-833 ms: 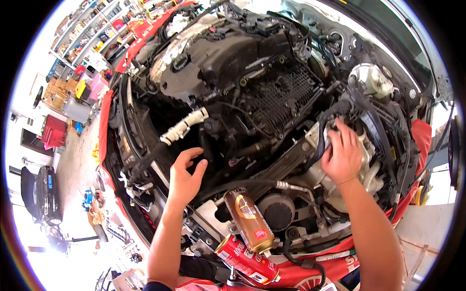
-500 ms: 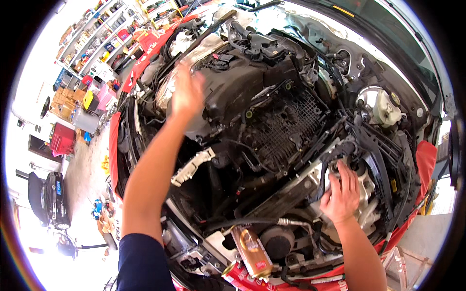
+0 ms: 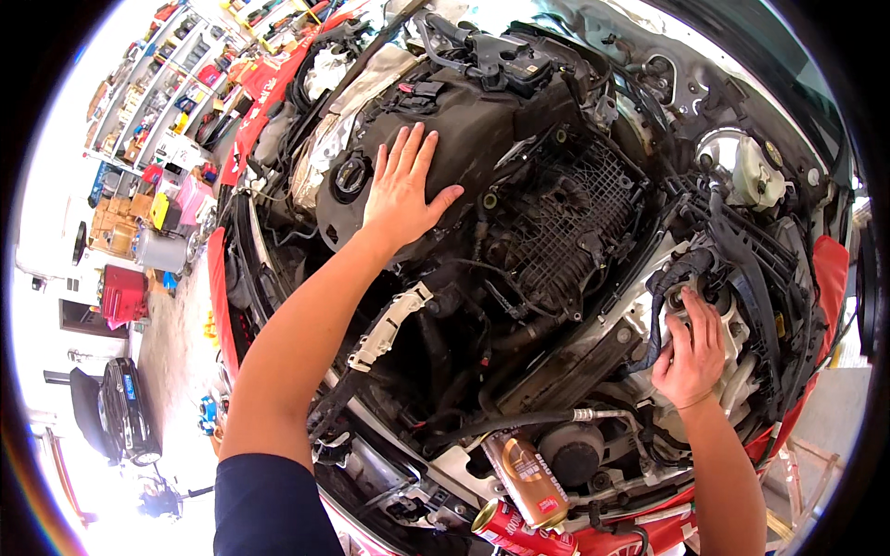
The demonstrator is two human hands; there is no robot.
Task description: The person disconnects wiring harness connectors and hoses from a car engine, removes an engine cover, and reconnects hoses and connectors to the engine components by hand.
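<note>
My left hand (image 3: 404,193) lies flat with fingers spread on the black engine cover (image 3: 468,120), beside the round black oil filler cap (image 3: 351,176). My right hand (image 3: 693,354) rests at the right side of the engine bay, fingers stretched forward and slightly bent. Its fingertips touch the pale metal part beside a black wrapped wiring harness (image 3: 660,310); it grips nothing that I can see. Between my arms, the ribbed black intake manifold (image 3: 573,232) is exposed. A cream plastic bracket (image 3: 389,326) sits near my left forearm.
A brown can (image 3: 525,477) and a red can (image 3: 519,530) lie at the near edge by a round black cap (image 3: 568,454). A white fluid reservoir (image 3: 760,174) stands far right. Red fender covers (image 3: 828,278) drape the sides. Shelves (image 3: 153,88) and a parked black car (image 3: 125,408) are to the left.
My left hand, blurred in motion before, has come down flat onto the engine cover. My right hand stays at the same spot. The whole view has shifted slightly.
</note>
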